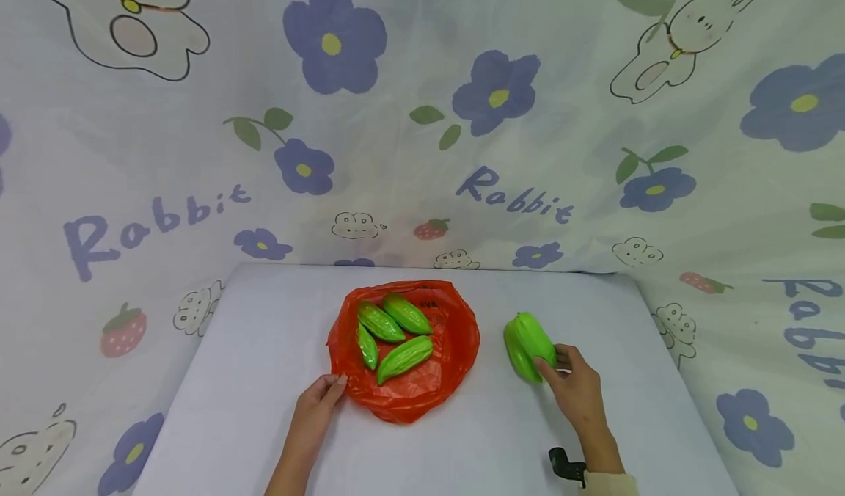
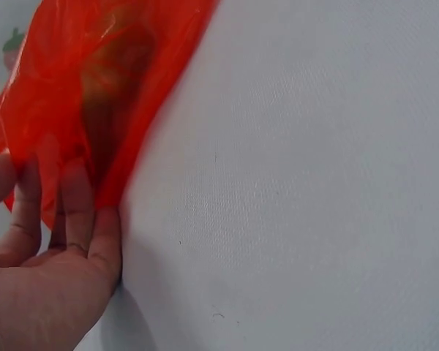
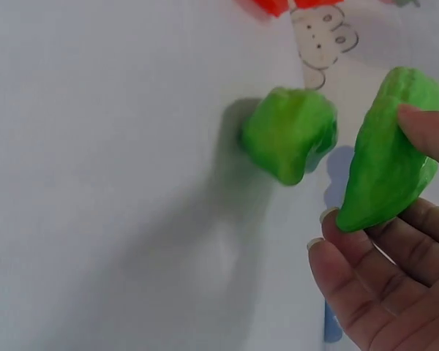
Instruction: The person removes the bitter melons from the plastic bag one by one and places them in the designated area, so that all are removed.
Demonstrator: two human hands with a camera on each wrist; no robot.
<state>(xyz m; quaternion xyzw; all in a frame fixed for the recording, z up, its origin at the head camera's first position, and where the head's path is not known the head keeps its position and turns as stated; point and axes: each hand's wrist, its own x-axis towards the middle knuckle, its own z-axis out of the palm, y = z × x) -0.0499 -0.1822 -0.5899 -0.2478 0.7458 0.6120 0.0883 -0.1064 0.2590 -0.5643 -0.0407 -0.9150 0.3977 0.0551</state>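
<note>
Green gourd (image 3: 391,157) is in the right hand (image 1: 581,386), pinched between thumb and fingers, above the white desk (image 1: 495,445) and to the right of the red plastic bag (image 1: 422,393). From the head it overlaps a second gourd (image 3: 285,135), while the right wrist view shows a gap between the two. Only the head view looks into the open bag, where four more gourds (image 1: 405,359) lie. The left hand's (image 1: 315,402) fingers pinch the bag's near-left rim; through the film, the left wrist view shows a blurred brownish-green shape, probably a gourd.
</note>
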